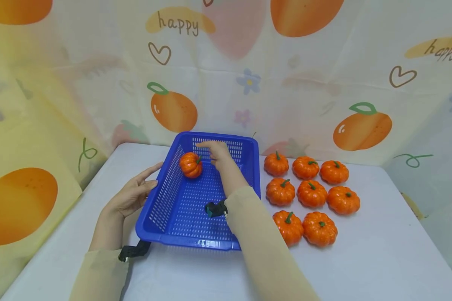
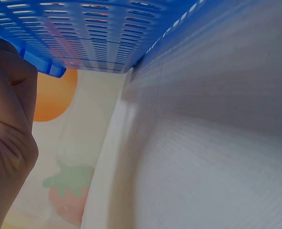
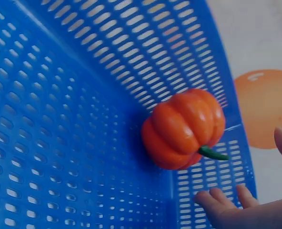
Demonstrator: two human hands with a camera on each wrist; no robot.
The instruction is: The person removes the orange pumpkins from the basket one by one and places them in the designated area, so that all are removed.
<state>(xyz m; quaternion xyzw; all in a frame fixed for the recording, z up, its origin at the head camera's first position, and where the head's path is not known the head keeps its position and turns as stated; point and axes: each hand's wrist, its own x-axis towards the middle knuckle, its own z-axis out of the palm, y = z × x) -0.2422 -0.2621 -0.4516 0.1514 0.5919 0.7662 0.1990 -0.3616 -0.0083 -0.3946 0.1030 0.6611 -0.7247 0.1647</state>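
Observation:
A blue plastic basket (image 1: 196, 242) with slotted walls stands on the white table. One small orange pumpkin (image 1: 190, 166) with a green stem lies inside it, tilted against the left wall near the far corner. My right hand (image 1: 219, 153) is over the far part of the basket. Its fingers are extended and apart from the pumpkin, with a gap showing in the right wrist view. My left hand (image 1: 135, 193) is at the outside of the basket's left wall, fingers fairly straight, thumb touching the rim. In the left wrist view, the left hand (image 2: 10, 133) shows only partly.
Several more pumpkins (image 1: 312, 193) sit in rows on the table, right of the basket. My right forearm partly covers the basket's right side. A printed cloth (image 1: 294, 92) hangs behind the table (image 1: 384, 251).

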